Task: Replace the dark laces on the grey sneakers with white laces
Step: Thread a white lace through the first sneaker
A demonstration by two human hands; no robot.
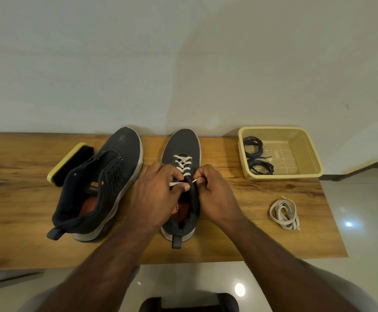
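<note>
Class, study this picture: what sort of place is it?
Probably a room at home: a wood-grain table against a plain pale wall, glossy light floor tiles, and a yellow-backed black shoe brush beside it.

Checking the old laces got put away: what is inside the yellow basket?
Two coiled dark laces lie at the left end of the yellow basket; the near wall hides a strip of its floor.

Warm, fairly dim indoor light fell from overhead, perhaps from ceiling lamps, which glared as white spots on the glossy pale tiled floor (239, 289). Wide-angle distortion bowed the edges of the brown wooden table (228, 239).
</note>
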